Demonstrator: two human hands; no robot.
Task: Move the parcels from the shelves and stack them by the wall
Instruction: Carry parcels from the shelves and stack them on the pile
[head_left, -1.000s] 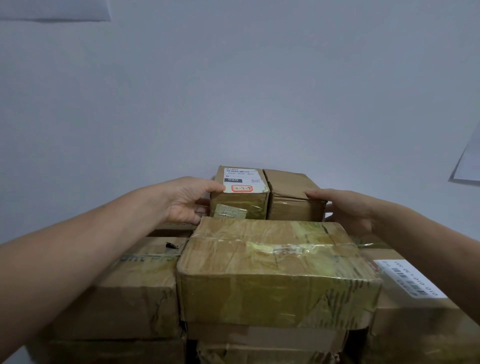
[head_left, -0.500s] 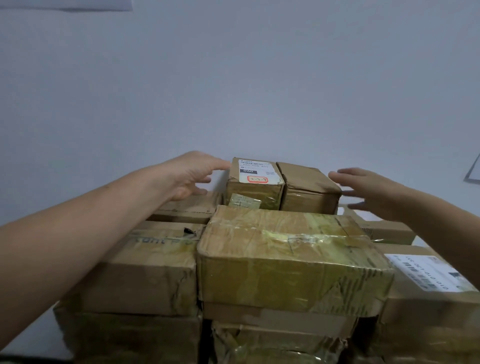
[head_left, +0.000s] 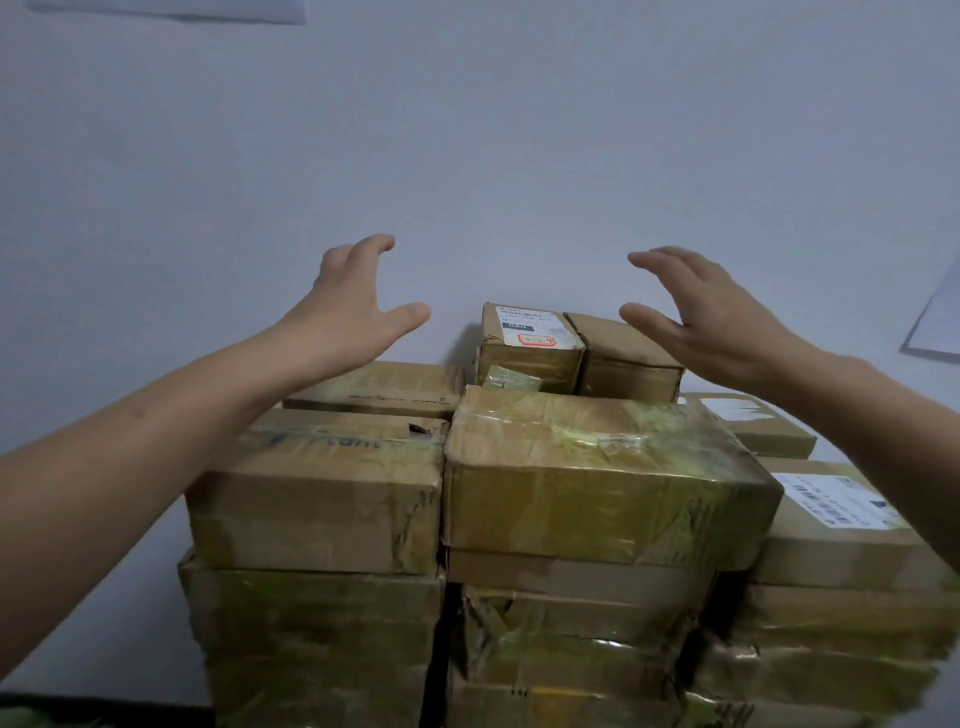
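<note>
A stack of brown taped cardboard parcels stands against the pale wall (head_left: 519, 156). On top at the back sit two small parcels side by side: one with a white label (head_left: 530, 345) and a plain one (head_left: 626, 364). In front of them lies a large tape-wrapped parcel (head_left: 602, 467). My left hand (head_left: 353, 306) hovers above and left of the small parcels, fingers spread, holding nothing. My right hand (head_left: 701, 312) hovers above and right of them, also spread and holding nothing.
More parcels fill the stack: a large one at front left (head_left: 322, 488), a flat one behind it (head_left: 384, 389), a labelled one at right (head_left: 841, 519) and several below. A sheet of paper (head_left: 940, 322) hangs on the wall at right.
Both hands have let go of the two small parcels and lifted up and apart. The view has pulled back, showing more of the stack.
</note>
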